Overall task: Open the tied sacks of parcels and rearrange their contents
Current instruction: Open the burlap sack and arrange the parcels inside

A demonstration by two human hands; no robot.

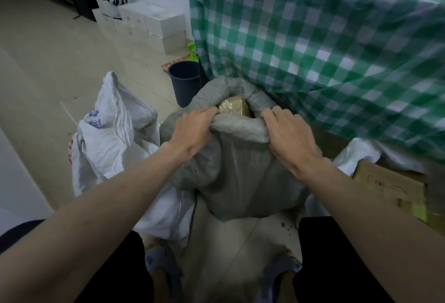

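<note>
Both hands, left (192, 129) & right (289, 134), clamped on rolled rim of grey sack (240, 177). Sack already open, gold parcel (233, 106) visible inside. Rearranging not started; white sack (108, 138) beside, state unclear.

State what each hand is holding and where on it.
Both hold the grey sack by its rolled-down rim: left hand on the near-left of the mouth, right hand on the near-right. The tan parcel inside is untouched.

We reach both bare forearms toward twelve o'clock; our left hand (192, 129) and right hand (290, 134) seem clenched, knuckles up.
</note>
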